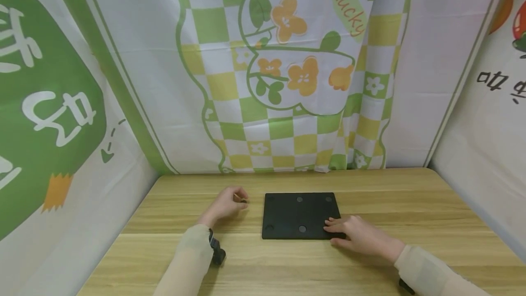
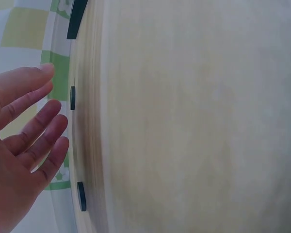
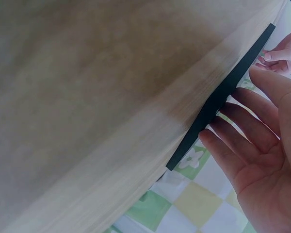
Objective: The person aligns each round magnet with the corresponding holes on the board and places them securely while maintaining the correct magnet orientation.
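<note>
Left hand: fingers loosely parted, nothing visibly gripped, beside small dark disc, best pinched by its rim. Black panel: laid toward far edge of table. Right hand: fingers outstretched, rested on panel's near-right corner.

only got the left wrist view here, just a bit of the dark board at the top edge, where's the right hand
Observer: In the head view, the right hand rests its fingers on the near right corner of the dark board.

Operator: ok and what's on the board's top face, i can't see it

Observer: Three grey round spots show there, two along the far edge and one by the near edge.
</note>
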`<act>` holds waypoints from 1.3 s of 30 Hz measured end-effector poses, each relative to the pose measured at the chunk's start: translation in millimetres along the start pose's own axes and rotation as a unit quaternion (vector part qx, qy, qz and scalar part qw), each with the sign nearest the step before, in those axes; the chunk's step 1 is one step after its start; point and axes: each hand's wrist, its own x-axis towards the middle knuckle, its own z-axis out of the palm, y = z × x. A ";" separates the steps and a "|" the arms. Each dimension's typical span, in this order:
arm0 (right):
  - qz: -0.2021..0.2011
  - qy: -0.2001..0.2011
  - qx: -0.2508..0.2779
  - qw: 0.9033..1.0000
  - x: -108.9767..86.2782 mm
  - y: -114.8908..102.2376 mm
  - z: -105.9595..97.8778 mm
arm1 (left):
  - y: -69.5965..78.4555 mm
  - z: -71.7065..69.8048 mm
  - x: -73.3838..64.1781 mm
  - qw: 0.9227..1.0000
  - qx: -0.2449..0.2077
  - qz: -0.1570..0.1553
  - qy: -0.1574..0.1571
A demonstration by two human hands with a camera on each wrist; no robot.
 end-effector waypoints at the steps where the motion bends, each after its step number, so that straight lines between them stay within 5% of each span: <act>1: 0.000 -0.001 0.000 1.000 0.0 0.0 0.0 | -0.3 -0.3 0.5 1.000 -0.004 -0.004 -0.002; 39: 0.022 -0.019 0.021 0.999 -0.9 0.6 -1.3 | -27.8 -2.0 19.8 0.996 -0.052 -0.067 -0.041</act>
